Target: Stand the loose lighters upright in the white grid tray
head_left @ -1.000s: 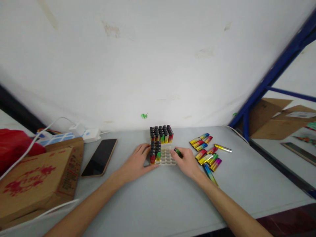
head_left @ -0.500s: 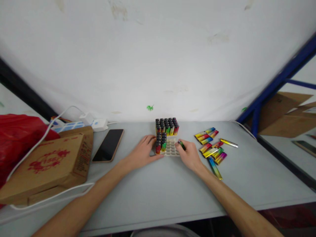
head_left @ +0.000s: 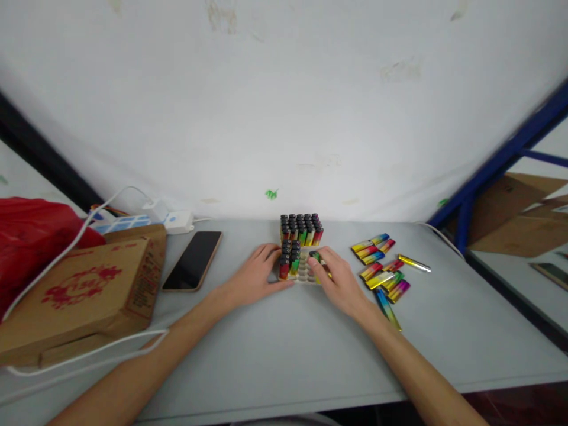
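Note:
A white tray [head_left: 303, 273] with rows of round hollows lies on the table. Its left two columns hold upright, shiny coloured cylinders [head_left: 290, 260] with black tops. My left hand [head_left: 254, 274] curves round the tray's left side, thumb along the front edge and fingers towards the back, holding it. Above the tray's right part, my right hand [head_left: 335, 275] pinches a green-and-yellow cylinder [head_left: 316, 256] with a dark top. Its lower end is partly covered by the hand. Behind the tray stands a tight block of similar black-topped cylinders [head_left: 302, 228].
Loose shiny coloured cylinders [head_left: 381, 269] lie scattered on the right. A phone [head_left: 193, 260], a cardboard box [head_left: 84, 296], a red bag [head_left: 39, 248], a power strip [head_left: 178, 222] and a white cable [head_left: 89, 361] occupy the left. A blue frame [head_left: 501, 160] stands at the right.
My right hand has moved slightly left over the tray with the cylinder, which now stands more upright. My left hand stays at the tray's left side. The view has shifted a little.

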A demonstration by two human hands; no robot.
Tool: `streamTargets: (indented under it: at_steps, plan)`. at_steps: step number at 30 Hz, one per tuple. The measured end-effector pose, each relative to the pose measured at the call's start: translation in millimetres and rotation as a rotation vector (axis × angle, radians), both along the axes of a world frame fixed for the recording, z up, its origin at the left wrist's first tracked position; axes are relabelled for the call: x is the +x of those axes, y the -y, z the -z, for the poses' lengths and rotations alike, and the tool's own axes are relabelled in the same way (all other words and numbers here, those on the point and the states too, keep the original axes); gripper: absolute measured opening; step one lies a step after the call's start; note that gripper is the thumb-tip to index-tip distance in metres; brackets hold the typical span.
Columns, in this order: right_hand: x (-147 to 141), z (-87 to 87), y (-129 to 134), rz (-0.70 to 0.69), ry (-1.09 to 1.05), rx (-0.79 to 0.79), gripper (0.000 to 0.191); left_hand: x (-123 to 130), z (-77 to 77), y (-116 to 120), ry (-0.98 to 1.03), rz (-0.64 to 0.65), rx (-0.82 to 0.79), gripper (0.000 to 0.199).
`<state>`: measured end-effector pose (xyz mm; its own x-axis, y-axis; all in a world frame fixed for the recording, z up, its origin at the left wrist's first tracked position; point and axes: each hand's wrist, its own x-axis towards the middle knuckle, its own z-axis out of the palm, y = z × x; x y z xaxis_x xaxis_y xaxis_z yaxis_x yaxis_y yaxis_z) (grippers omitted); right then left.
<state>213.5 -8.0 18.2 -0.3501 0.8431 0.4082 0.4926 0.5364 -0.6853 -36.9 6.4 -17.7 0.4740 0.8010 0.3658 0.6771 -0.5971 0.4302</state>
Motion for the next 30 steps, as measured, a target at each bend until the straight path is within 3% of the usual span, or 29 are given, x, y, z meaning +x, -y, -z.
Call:
streamTargets:
  at_steps: [2,9,13,19,22,26,30]
  plan:
    - [0,1.4,0,0.011,0.05,0.029,0.041,0,-0.8,0,-0.006,0.005,0.0,0.065]
    - [2,8.0,-2,-0.014,0.051,-0.102,0.04,0,-2.4,2,-0.029,0.009,0.006,0.063]
    - [-2,11.2,0,-0.102,0.151,-0.034,0.032,0,-3.4,2,-0.037,0.004,-0.002,0.059]
    - [-6,13.4,-4,-0.084,0.419,0.257,0.03,1,-1.7,1,-0.038,0.004,0.001,0.061]
    - [-8,13.3,-7,-0.111,0.518,0.275,0.029,0,1.8,0,-0.028,0.002,0.011,0.061]
    - [-17,13.5,-3,-0.019,0.649,0.271,0.035,-3,5.2,-2,-0.013,0.006,0.019,0.06]
    - [-18,8.3,4,-0.009,0.587,0.209,0.043,-3,4.0,-3,-0.01,0.01,0.009,0.059]
